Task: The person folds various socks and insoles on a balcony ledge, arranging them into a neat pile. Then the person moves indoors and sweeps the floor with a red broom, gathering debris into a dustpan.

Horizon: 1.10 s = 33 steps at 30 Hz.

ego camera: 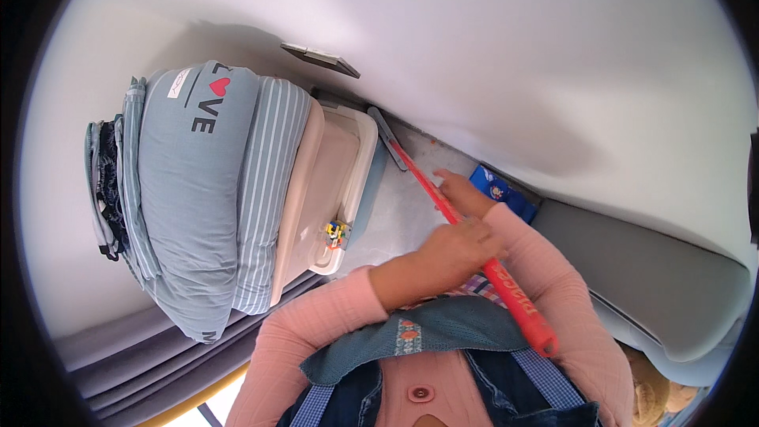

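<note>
My left hand [445, 252] is closed around the red handle [437, 191] of a long-handled broom, above its thick grip end. My right hand [465, 193] is farther along the handle, against its right side; a finger sticks out, a fingertip seems to show on the far side, and blur hides how firmly it holds. From my body the handle slants away to a grey broom head [386, 137], which rests on the grey floor [391, 207] between the plastic bins and the wall. The bristles are mostly hidden.
Stacked plastic bins [364, 160] with grey-blue bedding [195, 190] on top stand left, a small toy brick build [336, 236] at their side. A blue packet [504, 190] lies by the wall [533, 101], near a grey padded seat [634, 267]. Dark curtains [148, 356] hang lower left.
</note>
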Each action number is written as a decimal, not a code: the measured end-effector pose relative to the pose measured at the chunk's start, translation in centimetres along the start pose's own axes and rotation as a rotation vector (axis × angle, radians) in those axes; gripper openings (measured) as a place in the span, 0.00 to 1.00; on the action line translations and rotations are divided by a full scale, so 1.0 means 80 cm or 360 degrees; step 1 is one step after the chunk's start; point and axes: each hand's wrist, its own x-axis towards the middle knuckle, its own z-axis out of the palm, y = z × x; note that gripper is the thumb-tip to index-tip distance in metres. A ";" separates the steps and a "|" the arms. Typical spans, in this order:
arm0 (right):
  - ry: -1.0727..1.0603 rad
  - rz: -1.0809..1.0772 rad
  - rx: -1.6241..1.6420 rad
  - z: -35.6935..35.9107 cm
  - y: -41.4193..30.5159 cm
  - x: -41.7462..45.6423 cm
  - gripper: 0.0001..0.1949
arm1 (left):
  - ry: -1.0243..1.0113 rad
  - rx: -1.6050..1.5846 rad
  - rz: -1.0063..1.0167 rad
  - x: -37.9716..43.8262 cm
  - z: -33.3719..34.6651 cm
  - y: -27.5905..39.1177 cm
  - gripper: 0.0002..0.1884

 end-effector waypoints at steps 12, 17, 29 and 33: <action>0.0024 0.0343 -0.0685 -0.019 0.127 -0.094 0.20 | 0.0011 0.1143 -0.0469 -0.061 -0.134 -0.077 0.18; 0.0202 0.0489 -0.1112 -0.031 0.139 -0.100 0.18 | 0.0502 0.2201 -0.0628 -0.101 -0.339 -0.079 0.17; 0.0350 -0.0083 -0.1700 -0.040 0.022 0.016 0.11 | -0.0405 0.2045 -0.1009 -0.035 -0.354 -0.219 0.19; 0.0442 -0.0139 -0.1790 -0.008 -0.019 0.042 0.12 | -0.0536 0.1818 -0.1221 -0.031 -0.350 -0.224 0.20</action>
